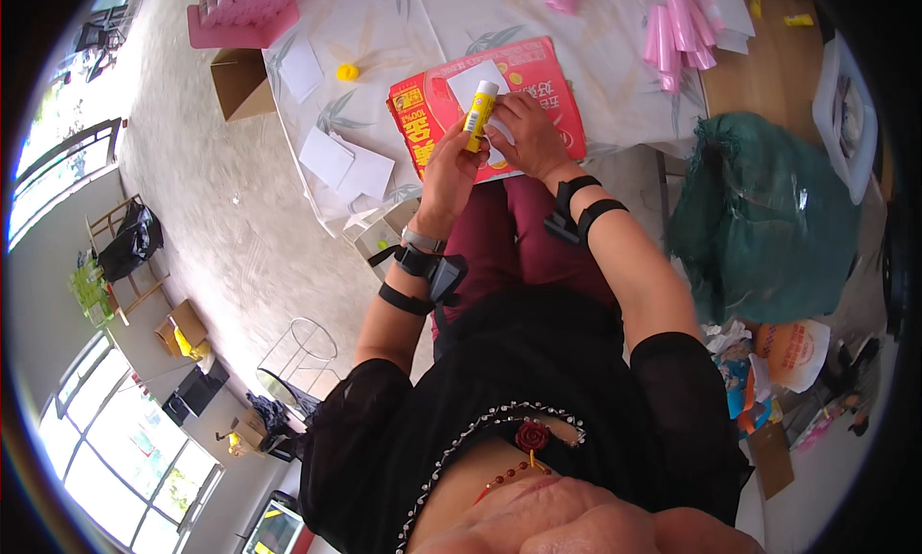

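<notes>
My left hand [449,170] is closed around a yellow glue stick [477,122] with a white end, held tilted above a red printed cardboard sheet [543,79]. Right beside the stick, my right hand [531,136] has its fingers curled in toward the thumb; what they grip, if anything, is hidden. A white paper piece [471,82] lies on the cardboard behind the glue stick. Farther left on the tablecloth sits a small yellow cap [348,72].
White paper sheets [360,175] lie at the left of the patterned tablecloth [408,21]. A pink box [279,31] of rolls stands at the far left. Pink rolls [663,50] lie at the far right. A green sack [768,228] bulges beside my right arm.
</notes>
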The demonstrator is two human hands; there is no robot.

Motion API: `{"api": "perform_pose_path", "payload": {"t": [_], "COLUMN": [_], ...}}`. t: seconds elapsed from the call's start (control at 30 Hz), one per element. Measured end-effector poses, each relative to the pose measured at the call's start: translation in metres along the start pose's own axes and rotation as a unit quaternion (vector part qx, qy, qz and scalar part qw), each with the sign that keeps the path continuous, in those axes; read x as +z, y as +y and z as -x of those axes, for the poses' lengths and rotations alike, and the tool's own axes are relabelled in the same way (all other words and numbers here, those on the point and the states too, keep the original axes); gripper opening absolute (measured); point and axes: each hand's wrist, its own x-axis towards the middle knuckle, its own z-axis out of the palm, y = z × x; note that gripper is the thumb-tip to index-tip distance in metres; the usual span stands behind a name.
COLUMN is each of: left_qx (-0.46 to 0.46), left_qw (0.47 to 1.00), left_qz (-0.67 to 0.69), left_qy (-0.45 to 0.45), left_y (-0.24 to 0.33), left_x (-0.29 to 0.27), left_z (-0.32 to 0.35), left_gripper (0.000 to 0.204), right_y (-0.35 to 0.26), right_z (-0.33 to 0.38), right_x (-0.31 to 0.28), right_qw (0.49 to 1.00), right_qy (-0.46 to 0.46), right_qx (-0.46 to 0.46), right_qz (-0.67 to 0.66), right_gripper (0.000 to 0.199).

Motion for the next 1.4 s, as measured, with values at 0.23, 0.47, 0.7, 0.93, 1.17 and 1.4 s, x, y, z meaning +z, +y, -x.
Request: {"api": "perform_pose_path", "payload": {"t": [0.23, 0.47, 0.7, 0.93, 1.17, 1.4], "left_qx": [0.026, 0.056, 0.102, 0.108, 0.105, 0.108], "left_qw": [0.961, 0.947, 0.912, 0.916, 0.906, 0.895], "left_qz": [-0.275, -0.315, -0.398, -0.386, -0.409, -0.429], "left_qy": [-0.019, -0.041, -0.004, 0.019, 0.031, 0.055], "left_y": [-0.003, -0.002, -0.009, -0.011, -0.010, -0.013], "left_x": [0.011, 0.009, 0.005, 0.016, 0.018, 0.017], "left_z": [0.018, 0.014, 0.009, 0.012, 0.012, 0.010], "left_gripper": [0.050, 0.054, 0.054, 0.055, 0.060, 0.063], "right_y": [0.007, 0.005, 0.006, 0.007, 0.007, 0.009], "right_z": [0.002, 0.001, 0.001, 0.001, 0.001, 0.001], "right_x": [-0.002, -0.004, -0.001, -0.001, -0.002, -0.001], "right_qw": [0.999, 0.996, 0.995, 0.994, 0.994, 0.995], "right_qy": [0.001, 0.001, 0.004, 0.007, 0.013, 0.010], "right_qx": [0.018, 0.044, 0.050, 0.052, 0.046, 0.044], "right_qz": [-0.034, -0.077, -0.087, -0.098, -0.094, -0.085], "right_gripper": [0.035, 0.035, 0.035, 0.034, 0.033, 0.034]}}
